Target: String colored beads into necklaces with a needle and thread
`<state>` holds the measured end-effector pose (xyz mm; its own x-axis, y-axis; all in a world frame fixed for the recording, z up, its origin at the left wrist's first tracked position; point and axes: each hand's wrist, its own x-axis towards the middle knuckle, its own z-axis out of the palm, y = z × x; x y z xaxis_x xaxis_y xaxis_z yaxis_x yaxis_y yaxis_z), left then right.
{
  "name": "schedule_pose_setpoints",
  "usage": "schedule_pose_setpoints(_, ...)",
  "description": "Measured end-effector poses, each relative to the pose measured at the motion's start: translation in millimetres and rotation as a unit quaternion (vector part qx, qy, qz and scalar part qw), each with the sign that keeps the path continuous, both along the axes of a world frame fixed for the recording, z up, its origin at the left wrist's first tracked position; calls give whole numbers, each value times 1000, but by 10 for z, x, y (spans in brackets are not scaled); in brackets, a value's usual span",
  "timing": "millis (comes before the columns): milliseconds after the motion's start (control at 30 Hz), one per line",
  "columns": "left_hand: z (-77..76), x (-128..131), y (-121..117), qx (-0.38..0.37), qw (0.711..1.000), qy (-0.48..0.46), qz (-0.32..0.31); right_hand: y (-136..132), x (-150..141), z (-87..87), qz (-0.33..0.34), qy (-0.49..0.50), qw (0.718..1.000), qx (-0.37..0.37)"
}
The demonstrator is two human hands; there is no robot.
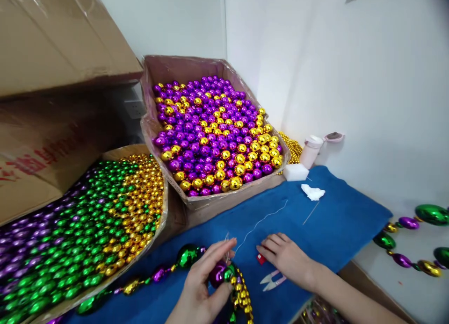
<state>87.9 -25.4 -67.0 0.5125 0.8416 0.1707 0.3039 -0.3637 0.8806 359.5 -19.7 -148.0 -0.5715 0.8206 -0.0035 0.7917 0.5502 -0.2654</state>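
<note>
My left hand point(203, 282) is closed around a purple bead point(217, 273) at the end of a bead strand point(154, 275) of large green, gold and purple beads lying on the blue cloth point(329, 221). A thin white thread point(259, 221) runs from that bead across the cloth. A bunch of small gold beads point(242, 291) hangs just below it. My right hand point(286, 256) lies on the cloth with fingers stretched toward a small red object point(261, 258). White thread snips point(271, 280) rest beside its wrist.
A cardboard box of purple and gold beads point(213, 137) stands at the back. A tray of green, gold and purple beads point(80, 230) fills the left. Brown cartons point(52, 81) are stacked top left. A white foam block point(295, 172), a cup point(310, 151) and finished strands point(410, 242) lie right.
</note>
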Motion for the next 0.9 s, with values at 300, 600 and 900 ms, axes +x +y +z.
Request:
schedule_pose_setpoints(300,74,10,-36,6,1000,24,-10,-247,-285,1017,-1,183,967,-177)
schedule_pose_setpoints(600,61,38,-7,29,999,29,-17,-132,-523,1266,-21,72,997,-22)
schedule_pose_setpoints(900,79,66,-23,23,999,24,-16,-124,-593,1122,1,1,966,257)
